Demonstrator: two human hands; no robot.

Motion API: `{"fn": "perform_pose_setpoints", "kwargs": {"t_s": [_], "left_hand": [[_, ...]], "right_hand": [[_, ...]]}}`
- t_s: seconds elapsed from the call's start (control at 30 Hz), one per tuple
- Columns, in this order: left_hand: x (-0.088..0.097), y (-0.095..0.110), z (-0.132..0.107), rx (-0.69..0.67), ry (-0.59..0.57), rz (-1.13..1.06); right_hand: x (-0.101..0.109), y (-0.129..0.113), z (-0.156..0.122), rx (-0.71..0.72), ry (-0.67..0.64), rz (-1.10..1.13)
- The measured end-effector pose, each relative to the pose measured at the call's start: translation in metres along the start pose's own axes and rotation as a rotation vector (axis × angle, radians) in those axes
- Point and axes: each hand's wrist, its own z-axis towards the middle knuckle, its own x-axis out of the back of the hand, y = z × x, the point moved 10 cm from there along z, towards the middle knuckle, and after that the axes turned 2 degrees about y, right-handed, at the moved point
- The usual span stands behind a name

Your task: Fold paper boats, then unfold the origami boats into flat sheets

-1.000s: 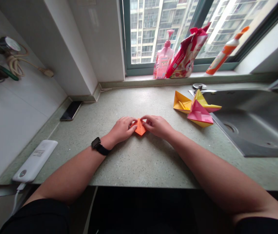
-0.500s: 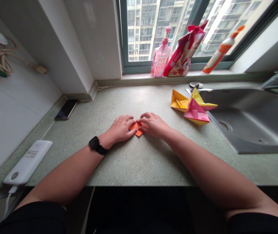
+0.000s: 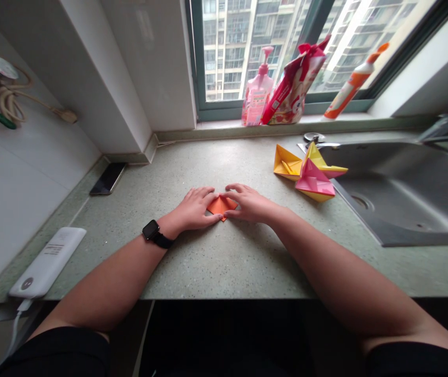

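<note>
A small piece of folded orange paper (image 3: 222, 205) lies on the speckled green countertop (image 3: 224, 267), creased into a diamond-like shape with its point towards me. My left hand (image 3: 196, 208), with a black watch at the wrist, grips its left side between thumb and fingers. On the opposite side my right hand (image 3: 252, 204) pinches the paper the same way. Both thumbs press near the lower point, and the side edges are partly hidden under fingers. To the right stand folded paper boats: an orange one (image 3: 287, 162), a yellow one (image 3: 320, 159) and a pink-and-yellow one (image 3: 315, 183).
The steel sink (image 3: 404, 193) is at the right. A phone (image 3: 108, 178) and a white power bank (image 3: 49, 262) with a cable lie at the left. On the windowsill stand a pink pump bottle (image 3: 257, 99), a red bag (image 3: 297, 86) and an orange-white bottle (image 3: 351, 89).
Both thumbs have moved down and closer together at the paper's lower point. More of the orange paper's upper face shows between the hands.
</note>
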Motion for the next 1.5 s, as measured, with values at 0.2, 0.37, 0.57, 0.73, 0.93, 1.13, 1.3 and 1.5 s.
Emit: {"fn": "perform_pose_setpoints", "kwargs": {"t_s": [0.2,0.37,0.57,0.73,0.93,1.13,1.3,1.5], "left_hand": [[0.004,-0.009,0.000,-0.020,0.118,-0.062],[0.015,-0.013,-0.002,-0.040,0.234,-0.162],[0.049,-0.003,-0.014,-0.126,0.465,-0.373],[0.067,0.014,-0.023,-0.219,0.538,-0.402],[0.076,0.014,-0.030,-0.267,0.660,-0.284],[0.080,0.025,-0.036,-0.361,0.694,-0.179],[0.084,0.026,-0.041,-0.387,0.730,-0.164],[0.081,0.016,-0.035,-0.290,0.703,-0.166]], "right_hand": [[0.004,0.016,0.000,-0.033,0.070,0.067],[0.016,0.012,0.004,0.004,0.142,0.212],[0.049,-0.009,-0.002,0.098,0.361,0.426],[0.079,-0.034,-0.019,0.225,0.592,0.397],[0.071,-0.049,-0.020,0.361,0.547,0.243],[0.064,-0.040,-0.018,0.351,0.537,0.079],[0.063,-0.042,-0.019,0.325,0.550,0.038],[0.065,-0.048,-0.021,0.303,0.541,0.074]]}}
